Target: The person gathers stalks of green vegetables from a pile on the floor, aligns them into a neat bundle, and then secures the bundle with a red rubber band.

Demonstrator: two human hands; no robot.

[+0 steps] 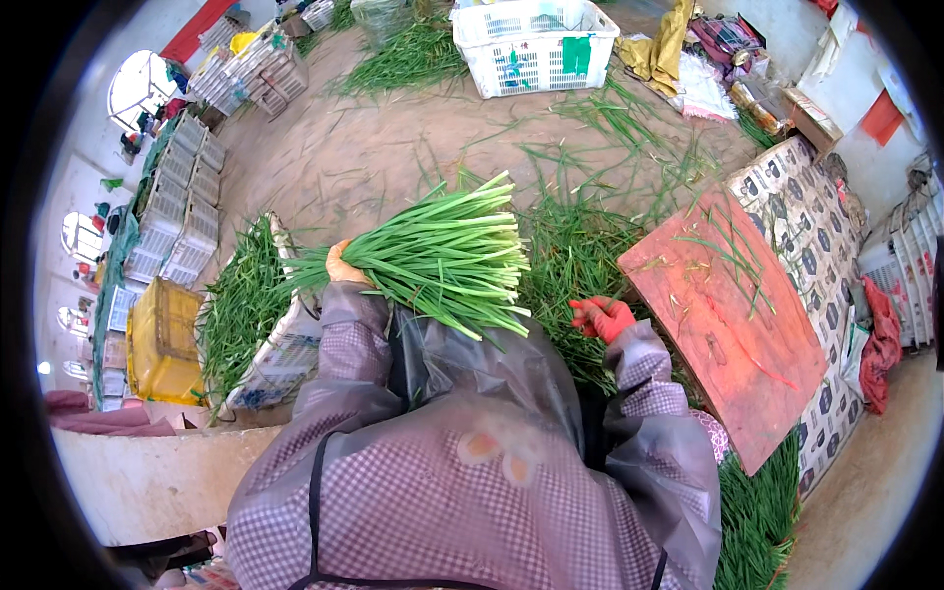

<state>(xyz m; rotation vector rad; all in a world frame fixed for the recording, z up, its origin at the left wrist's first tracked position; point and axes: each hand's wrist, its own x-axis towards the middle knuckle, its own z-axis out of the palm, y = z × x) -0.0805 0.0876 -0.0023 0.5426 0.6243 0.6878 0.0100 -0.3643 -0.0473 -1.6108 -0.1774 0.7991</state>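
My left hand (343, 264) is wrapped round a thick bunch of garlic chives (442, 251) near its leafy end. The pale cut ends fan out toward the right, above my lap. My right hand (602, 318), in a red-orange glove, hovers beside the loose chive pile (570, 261) with nothing visible in it. Its fingers are loosely bent and partly apart. Close by on the right, a tilted reddish board (723, 329) carries a few stray green leaves and a thin red strip.
To my left stands a crate of green leaves (241, 315), with a yellow bin (165, 342) beyond it. A white plastic crate (536, 49) is at the far side. More chives (757, 511) lie at lower right. Stacked crates (177, 202) line the left wall.
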